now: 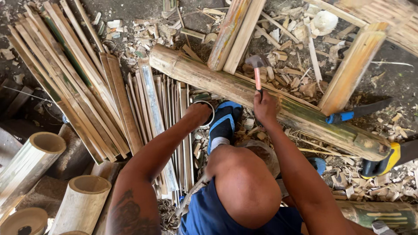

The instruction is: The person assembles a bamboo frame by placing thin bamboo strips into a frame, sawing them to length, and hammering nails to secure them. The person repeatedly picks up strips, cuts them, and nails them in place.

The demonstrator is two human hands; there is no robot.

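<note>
My right hand (264, 109) grips the pinkish handle of a hammer (257, 65), whose grey head is raised over a thick bamboo pole (305, 119) lying slantwise across the ground. My left hand (198, 112) is closed around a grey ring-shaped thing (210, 114) beside the near side of the pole; what the ring is cannot be made out. My foot in a blue and black shoe (224, 122) rests between the two hands, against the pole. My bent knee (248, 187) fills the lower middle.
Split bamboo slats (82, 78) lie fanned out at left. Cut bamboo tubes (82, 200) stand at lower left. A blue-handled saw (348, 115) and a yellow and black handled tool (383, 163) lie at right. Half-split bamboo pieces (352, 69) and chips (287, 74) cover the ground.
</note>
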